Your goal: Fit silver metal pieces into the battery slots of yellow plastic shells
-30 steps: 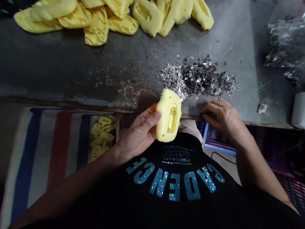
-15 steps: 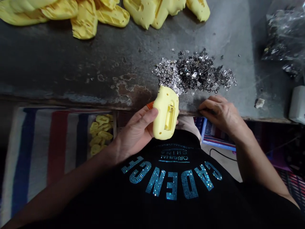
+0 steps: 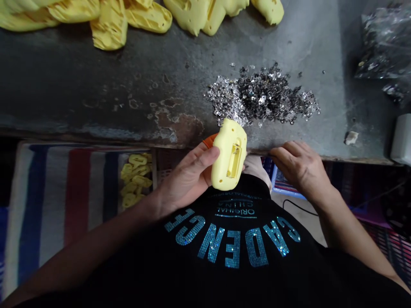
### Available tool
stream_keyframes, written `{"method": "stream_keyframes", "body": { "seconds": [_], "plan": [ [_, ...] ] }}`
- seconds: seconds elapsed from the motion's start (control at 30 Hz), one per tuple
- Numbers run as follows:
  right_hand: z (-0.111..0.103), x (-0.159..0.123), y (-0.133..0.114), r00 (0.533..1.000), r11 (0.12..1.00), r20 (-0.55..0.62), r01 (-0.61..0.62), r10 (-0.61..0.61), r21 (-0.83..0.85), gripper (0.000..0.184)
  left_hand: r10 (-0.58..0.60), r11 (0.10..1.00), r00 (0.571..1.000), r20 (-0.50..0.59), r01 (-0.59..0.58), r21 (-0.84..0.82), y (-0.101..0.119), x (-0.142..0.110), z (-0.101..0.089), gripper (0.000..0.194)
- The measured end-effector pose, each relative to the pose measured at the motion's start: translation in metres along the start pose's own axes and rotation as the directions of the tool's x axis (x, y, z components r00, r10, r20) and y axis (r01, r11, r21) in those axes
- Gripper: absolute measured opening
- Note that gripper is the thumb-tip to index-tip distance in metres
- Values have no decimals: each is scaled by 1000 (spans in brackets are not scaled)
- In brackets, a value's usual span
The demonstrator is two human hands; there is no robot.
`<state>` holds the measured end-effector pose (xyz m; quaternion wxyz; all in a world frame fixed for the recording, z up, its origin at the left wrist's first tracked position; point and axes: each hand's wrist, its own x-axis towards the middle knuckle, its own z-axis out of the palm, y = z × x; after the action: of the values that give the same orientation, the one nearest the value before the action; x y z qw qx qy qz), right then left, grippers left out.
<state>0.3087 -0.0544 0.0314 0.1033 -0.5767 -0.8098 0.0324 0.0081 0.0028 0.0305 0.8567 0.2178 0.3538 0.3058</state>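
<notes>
My left hand (image 3: pixel 189 176) grips a yellow plastic toy housing (image 3: pixel 224 160), thumb on its near face and the other fingers behind. The housing is tilted upright at the table's edge, with a slot like a battery compartment and small screw holes turned towards me. Something orange (image 3: pixel 210 140) shows behind its left side; I cannot tell what it is. My right hand (image 3: pixel 298 167) is at the table edge, to the right of the housing, fingers curled together and tips hidden. Beyond both hands lies a heap of small metal contact plates (image 3: pixel 265 96).
Yellow plastic shells (image 3: pixel 111 25) lie along the far side of the grey table (image 3: pixel 96 81). At the right are a clear bag of metal parts (image 3: pixel 383 47) and a white block (image 3: pixel 401 139). Below the table's left edge, smaller yellow pieces (image 3: pixel 136 177) sit beside a striped sheet (image 3: pixel 77 184).
The housing in my left hand has shifted slightly right and leans more. My right hand has drawn back a little towards me, off the tabletop to its edge.
</notes>
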Motion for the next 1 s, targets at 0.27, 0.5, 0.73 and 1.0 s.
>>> {"method": "stream_keyframes", "body": {
  "seconds": [0.27,0.5,0.73,1.0],
  "plan": [
    [-14,17,-36,952,656,-148,-68,268,752,8,-111,992,975,190,119,-30,-8,4,-1,66],
    [-5,46,-54,969,501,-123,-1,214,866,16,-101,992,959,265,118,-49,-9,-1,4,63],
    [-7,42,-47,968,582,-170,33,182,812,10,-108,991,970,216,123,-56,-12,3,0,63],
    [-26,52,-37,992,705,-126,78,17,705,10,-65,997,971,230,75,-32,-16,2,1,49]
  ]
}}
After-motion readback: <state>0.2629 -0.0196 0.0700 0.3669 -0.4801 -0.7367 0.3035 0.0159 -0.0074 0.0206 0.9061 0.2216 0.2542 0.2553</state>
